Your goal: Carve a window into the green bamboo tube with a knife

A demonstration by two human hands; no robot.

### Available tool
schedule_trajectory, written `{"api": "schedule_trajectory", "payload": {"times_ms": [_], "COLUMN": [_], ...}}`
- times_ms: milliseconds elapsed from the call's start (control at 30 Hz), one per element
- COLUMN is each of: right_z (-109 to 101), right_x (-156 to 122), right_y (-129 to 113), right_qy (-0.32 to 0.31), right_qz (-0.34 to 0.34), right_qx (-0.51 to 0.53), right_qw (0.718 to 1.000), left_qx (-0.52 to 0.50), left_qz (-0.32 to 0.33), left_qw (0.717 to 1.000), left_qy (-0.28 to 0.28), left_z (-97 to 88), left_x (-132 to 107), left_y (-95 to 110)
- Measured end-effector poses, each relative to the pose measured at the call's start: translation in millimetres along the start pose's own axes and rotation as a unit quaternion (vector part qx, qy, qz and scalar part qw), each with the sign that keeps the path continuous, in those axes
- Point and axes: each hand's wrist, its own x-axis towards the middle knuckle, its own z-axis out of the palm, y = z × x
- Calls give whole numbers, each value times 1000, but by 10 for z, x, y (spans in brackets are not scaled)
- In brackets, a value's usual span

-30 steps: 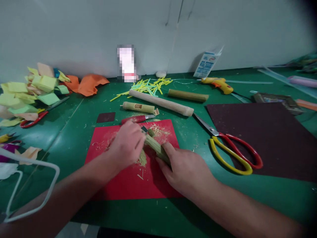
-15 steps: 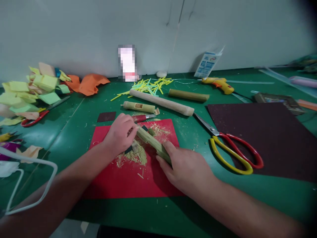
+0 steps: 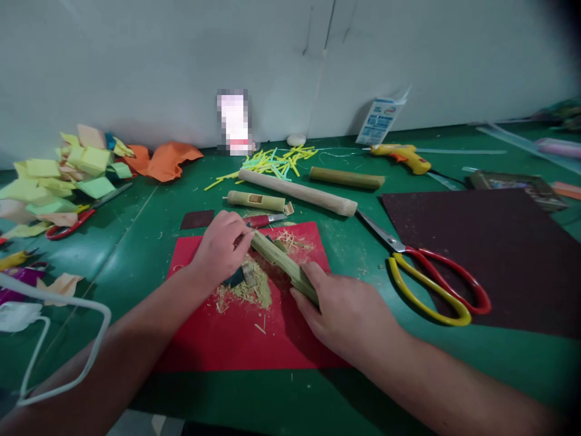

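Observation:
A greenish bamboo tube (image 3: 284, 263) slants over the red sheet (image 3: 218, 351), its far end up to the left. My right hand (image 3: 345, 303) is wrapped round the near end. My left hand (image 3: 224, 245) is closed with its fingertips pinching at the far end; whether they also hold something small I cannot make out. Pale shavings and sawdust (image 3: 258, 290) lie on the sheet below, beside a small dark block (image 3: 236, 277). Just past my left hand lies a red-handled knife (image 3: 261, 221). Behind it sits a bamboo piece with a square hole (image 3: 272, 201).
Yellow-and-red-handled scissors (image 3: 408, 251) lie to the right, partly over a dark brown sheet (image 3: 499, 254). Farther back are a pale stick (image 3: 299, 192), a bamboo tube (image 3: 347, 178), yellow straws (image 3: 272, 160) and a yellow glue gun (image 3: 402, 155). Folded papers (image 3: 72, 169) pile up at left.
The whole view has shifted slightly, so everything sits a little lower. Both hands keep their hold on the bamboo tube, with hardly any movement against the sheet.

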Motion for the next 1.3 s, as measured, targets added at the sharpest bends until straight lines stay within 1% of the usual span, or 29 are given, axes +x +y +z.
{"api": "schedule_trajectory", "payload": {"times_ms": [133,267,400,500,633,733,867,1000,1067,1133,1233,1300], "right_z": [7,-5,-19,-19,-16,-19,-19,-11,-7,-4,-1,-4], "right_x": [-2,-2,-12,-17,-17,-17,-17,-12,-9,-6,-6,-7], "right_y": [-27,-42,-42,-42,-44,-44,-44,-41,-38,-36,-33,-30], "right_qy": [0,4,1,10,-2,-5,-5,3,1,2,7,5], "right_qz": [-2,-2,-10,-10,-10,-6,-8,-7,-9,-12,-8,-9], "right_qx": [-16,-19,-18,-24,-27,-18,-15,-10,-8,-7,-9,-8], "right_qw": [1000,1000,1000,1000,1000,1000,1000,1000,1000,1000,1000,1000], "left_qx": [-3,21,2,7,-10,0,-20,-1,-14,-23,-2,-5], "left_qz": [45,47,61,55,50,34,47,34,39,44,32,32], "left_qw": [999,999,998,998,998,999,998,999,999,998,999,999], "left_qy": [-25,-8,-25,-14,-28,-10,-26,-7,-17,-29,-14,-18], "left_z": [5,12,24,27,17,4,-9,-14,-13,-11,-5,4], "left_x": [-11,0,-3,-12,-31,-38,-45,-52,-60,-68,-86,-103], "left_y": [45,53,74,85,90,97,125,125,129,143,184,219]}}
